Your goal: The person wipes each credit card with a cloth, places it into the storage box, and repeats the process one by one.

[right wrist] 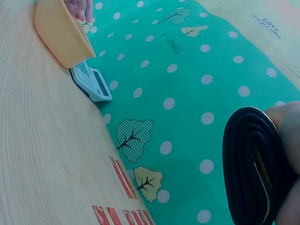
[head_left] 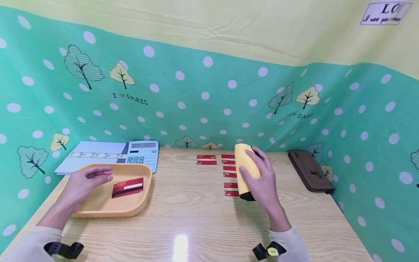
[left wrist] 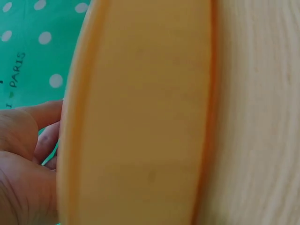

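Note:
In the head view my right hand [head_left: 264, 183] holds a rolled yellow mat [head_left: 246, 168] with a black underside, fingers and thumb wrapped round it, tilted above the table. Its dark, layered end shows in the right wrist view, beside part of the hand. My left hand [head_left: 86, 183] hovers over the left part of a pale orange tray [head_left: 139, 209], fingers loosely bent and nothing seen between them and the thumb. Inside the tray, right of this hand, lie red cards [head_left: 127, 188] with a white strip. The tray wall [left wrist: 150, 112] hides the left fingertips in the left wrist view.
Several red cards [head_left: 206, 160] lie in rows on the wooden table, some partly behind the rolled mat. Behind the tray are a light blue calculator [head_left: 144, 153] and a pale folder [head_left: 93, 151]. A brown zip case [head_left: 309, 171] lies at the right edge, by the green cloth.

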The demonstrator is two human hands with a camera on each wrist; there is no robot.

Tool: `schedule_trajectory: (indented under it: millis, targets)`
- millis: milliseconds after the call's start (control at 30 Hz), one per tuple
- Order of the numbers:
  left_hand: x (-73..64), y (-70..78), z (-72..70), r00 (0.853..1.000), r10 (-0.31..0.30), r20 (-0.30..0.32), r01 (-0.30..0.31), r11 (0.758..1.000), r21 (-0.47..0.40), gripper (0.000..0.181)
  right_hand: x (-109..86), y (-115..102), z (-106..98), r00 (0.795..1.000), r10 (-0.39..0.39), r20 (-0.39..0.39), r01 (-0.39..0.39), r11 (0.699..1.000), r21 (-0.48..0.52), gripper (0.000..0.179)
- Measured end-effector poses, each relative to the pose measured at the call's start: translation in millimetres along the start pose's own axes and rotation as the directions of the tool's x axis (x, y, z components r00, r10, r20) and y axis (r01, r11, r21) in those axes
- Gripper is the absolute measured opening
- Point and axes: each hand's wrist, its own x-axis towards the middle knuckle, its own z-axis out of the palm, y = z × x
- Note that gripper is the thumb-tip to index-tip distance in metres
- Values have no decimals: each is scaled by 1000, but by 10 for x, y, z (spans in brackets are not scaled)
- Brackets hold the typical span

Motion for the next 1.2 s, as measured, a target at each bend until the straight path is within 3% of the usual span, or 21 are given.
schedule_trajectory:
  millis: [100, 233, 400, 567, 900, 1200]
  targets:
    - [10, 117, 24, 1000, 24, 2, -24, 999, 25, 63, 4, 3, -5, 1000, 5, -9, -5, 1000, -5, 55]
    - [25, 400, 163, 994, 101, 32, -102, 994, 34, 58, 7, 18, -14, 1000, 12, -9, -12, 1000, -3, 55]
    - [105, 797, 508, 974, 203, 98, -200, 979, -43, 49, 4, 26, -36, 1000, 24, -6, -24, 1000, -4, 54]
    - [258, 1042, 913, 955, 251, 158, -231, 964, -134, 42, 6, 18, -60, 999, 31, -12, -31, 999, -7, 54]
    - [602, 1332, 1497, 940, 236, 246, -199, 966, -167, 40, 28, 43, -100, 1000, 17, -25, -18, 1000, -9, 54]
    - [920, 1377, 1855, 932, 209, 297, -157, 969, -189, 44, 45, 55, -159, 998, 35, -46, -35, 999, -15, 54]
